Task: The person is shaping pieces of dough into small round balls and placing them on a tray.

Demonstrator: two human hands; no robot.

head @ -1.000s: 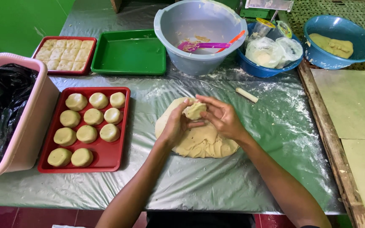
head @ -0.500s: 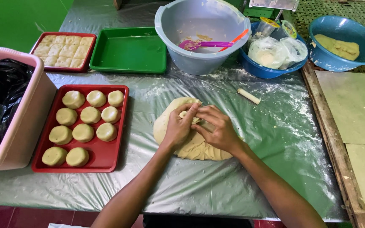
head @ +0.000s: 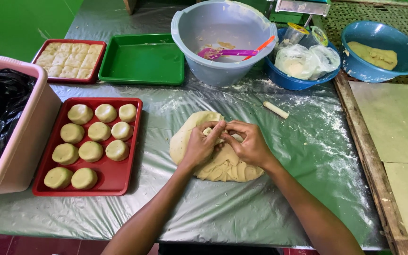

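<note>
From my head camera, my left hand [head: 199, 147] and right hand [head: 247, 144] meet over the big mound of pale dough [head: 218, 160], which lies in the middle of the plastic-covered worktop [head: 242, 212]. The fingers of both hands are curled in, pinching a small lump of dough [head: 208, 131] between them, just above the mound's upper edge; my wrists rest on the mound.

To my left sits a red tray [head: 119, 182] holding ten round dough balls [head: 99, 131] in rows. Beside it stands a pink bin [head: 22, 156] lined with a black bag. Further back are a red tray of flat squares [head: 69, 59], an empty green tray [head: 142, 59], and a grey bucket [head: 223, 71] with a purple spatula [head: 227, 53] inside. A small stick of dough [head: 276, 109] lies on the floury patch near two blue bowls [head: 383, 42], one holding bagged items, the other a yellowish filling.
</note>
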